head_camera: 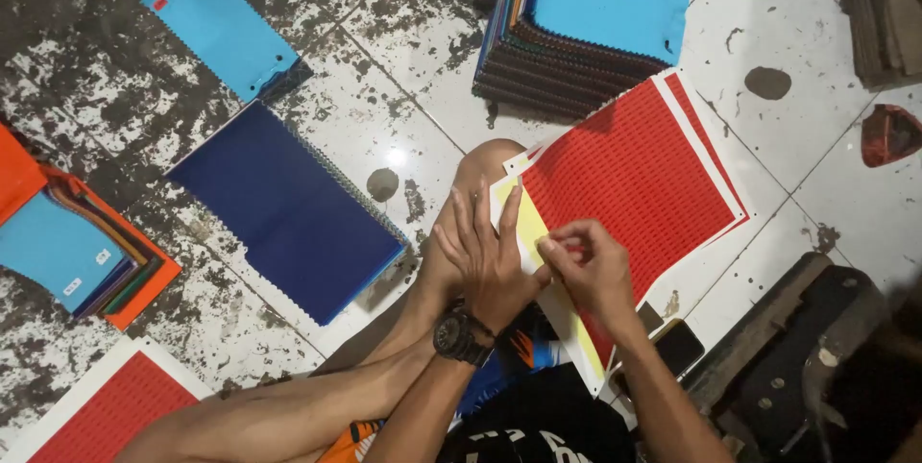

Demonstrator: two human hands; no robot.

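A: Where are the hands?

B: Both are on the red label sheet [639,184] that lies over the person's knee. The left hand [490,256] lies flat with fingers spread, its grip released, pressing the sheet's yellow-white edge. The right hand [588,266] pinches a small label at that same edge, just beside the left fingertips.

A: And around the sheet?

B: Above it stands a stack of fabric swatches [576,31] topped in light blue. Left of it, on the floor [384,88], lies a dark blue swatch [288,208]. Far lower left lies another red label sheet [106,410].
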